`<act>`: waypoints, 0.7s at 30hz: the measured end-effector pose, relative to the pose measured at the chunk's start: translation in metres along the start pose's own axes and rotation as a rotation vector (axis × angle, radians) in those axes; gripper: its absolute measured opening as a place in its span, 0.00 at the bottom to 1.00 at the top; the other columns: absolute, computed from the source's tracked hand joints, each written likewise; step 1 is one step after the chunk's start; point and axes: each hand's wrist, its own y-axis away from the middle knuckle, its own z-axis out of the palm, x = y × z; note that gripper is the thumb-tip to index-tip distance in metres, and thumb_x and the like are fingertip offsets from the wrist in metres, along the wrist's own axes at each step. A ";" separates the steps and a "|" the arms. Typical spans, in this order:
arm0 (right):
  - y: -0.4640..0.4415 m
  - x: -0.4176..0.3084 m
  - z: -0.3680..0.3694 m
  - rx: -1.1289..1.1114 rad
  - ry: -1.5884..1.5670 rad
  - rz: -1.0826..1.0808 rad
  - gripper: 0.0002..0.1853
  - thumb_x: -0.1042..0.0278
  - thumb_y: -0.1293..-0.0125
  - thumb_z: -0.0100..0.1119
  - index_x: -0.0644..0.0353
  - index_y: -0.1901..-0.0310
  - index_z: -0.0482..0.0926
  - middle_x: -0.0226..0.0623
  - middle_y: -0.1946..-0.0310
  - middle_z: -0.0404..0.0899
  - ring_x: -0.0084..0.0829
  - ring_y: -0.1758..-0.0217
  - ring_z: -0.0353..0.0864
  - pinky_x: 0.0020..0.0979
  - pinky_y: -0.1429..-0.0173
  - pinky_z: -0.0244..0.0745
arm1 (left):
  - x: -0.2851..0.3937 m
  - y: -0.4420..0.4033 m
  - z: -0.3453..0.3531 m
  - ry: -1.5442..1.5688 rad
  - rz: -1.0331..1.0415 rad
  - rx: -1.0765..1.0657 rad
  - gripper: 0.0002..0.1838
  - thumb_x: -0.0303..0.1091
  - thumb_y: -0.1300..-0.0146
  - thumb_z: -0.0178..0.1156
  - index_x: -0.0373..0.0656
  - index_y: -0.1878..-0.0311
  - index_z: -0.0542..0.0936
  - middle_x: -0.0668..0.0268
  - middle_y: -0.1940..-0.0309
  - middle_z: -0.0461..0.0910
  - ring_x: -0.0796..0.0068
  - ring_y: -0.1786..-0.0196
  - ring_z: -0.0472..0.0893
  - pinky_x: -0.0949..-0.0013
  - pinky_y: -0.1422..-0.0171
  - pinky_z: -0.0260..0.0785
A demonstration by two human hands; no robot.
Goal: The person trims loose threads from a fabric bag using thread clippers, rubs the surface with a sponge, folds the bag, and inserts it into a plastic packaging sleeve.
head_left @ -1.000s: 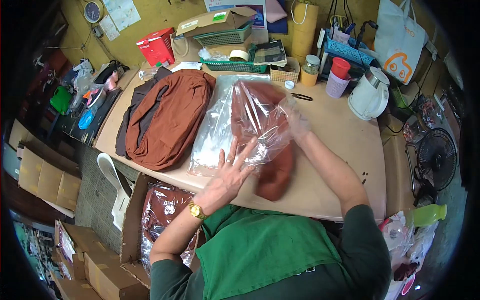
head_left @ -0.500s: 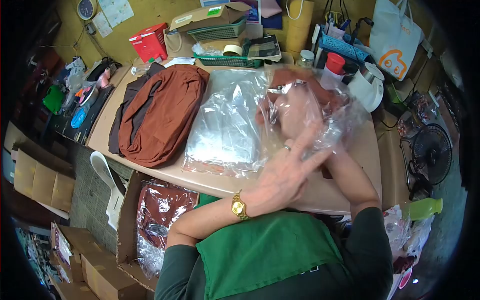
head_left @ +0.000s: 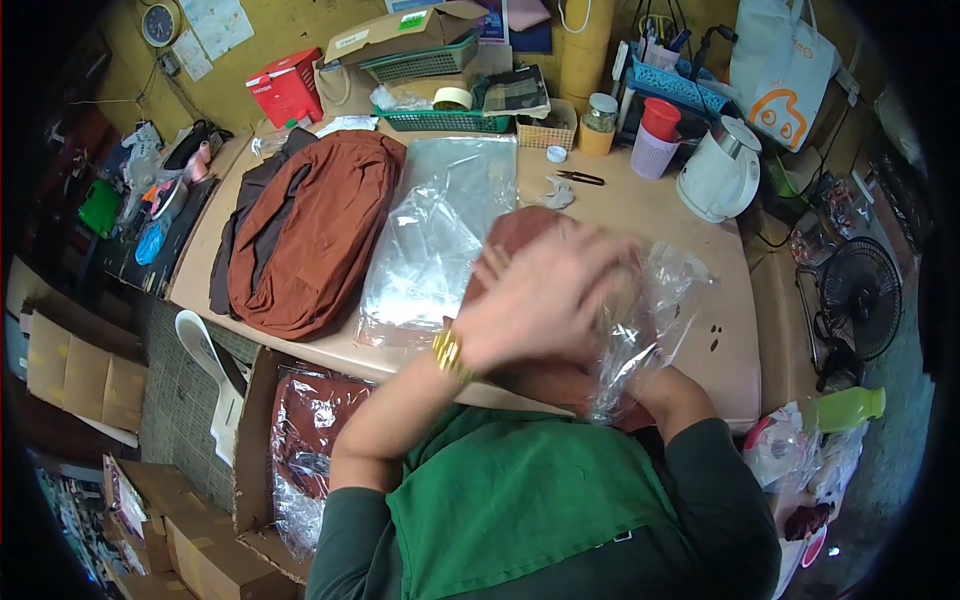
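Observation:
My left hand, with a gold watch on its wrist, is over a rust-brown fabric bag in front of me. Motion smears its fingers, so their grip is unclear. Crumpled clear plastic hangs to the right of that hand. My right hand is mostly hidden behind the plastic and my left hand; only the wrist end shows. Flat clear plastic bags lie in a stack to the left. Beyond them are rust-brown bags beside dark fabric.
Thread snips, a jar, a red-topped cup and a white kettle stand or lie at the back right. Green baskets line the back. A carton with plastic-wrapped brown items is below the table's left front.
The rust-brown bag and plastic have come nearer to my body, uncovering the snips and jar. My left hand has moved up and left across the bag; my right hand has drawn back.

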 end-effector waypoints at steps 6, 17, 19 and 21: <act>0.031 0.018 -0.031 -0.074 -0.104 -0.047 0.41 0.42 0.36 0.59 0.61 0.29 0.62 0.58 0.27 0.55 0.57 0.22 0.50 0.68 0.22 0.37 | -0.103 -0.046 0.095 -0.512 -0.034 0.282 0.27 0.49 0.35 0.61 0.40 0.40 0.77 0.50 0.45 0.81 0.49 0.42 0.80 0.39 0.25 0.55; 0.033 0.098 -0.044 0.039 0.017 0.197 0.42 0.42 0.36 0.58 0.59 0.26 0.59 0.54 0.26 0.55 0.57 0.21 0.49 0.68 0.22 0.35 | 0.021 -0.046 0.111 -0.086 0.258 -0.243 0.17 0.28 0.41 0.58 0.48 0.48 0.82 0.63 0.51 0.84 0.69 0.50 0.84 0.46 0.24 0.56; 0.032 0.129 -0.048 0.066 0.068 0.302 0.43 0.42 0.36 0.58 0.58 0.26 0.58 0.53 0.26 0.55 0.57 0.21 0.49 0.69 0.22 0.35 | 0.038 -0.031 0.087 -0.044 0.280 -0.317 0.19 0.26 0.43 0.59 0.47 0.46 0.82 0.63 0.49 0.83 0.69 0.47 0.82 0.47 0.23 0.56; 0.033 0.158 -0.052 0.089 0.107 0.388 0.43 0.42 0.36 0.57 0.58 0.26 0.58 0.52 0.26 0.56 0.57 0.21 0.49 0.69 0.22 0.35 | 0.041 -0.010 0.068 -0.003 0.278 0.017 0.23 0.26 0.45 0.62 0.44 0.44 0.81 0.60 0.47 0.80 0.61 0.42 0.79 0.50 0.25 0.59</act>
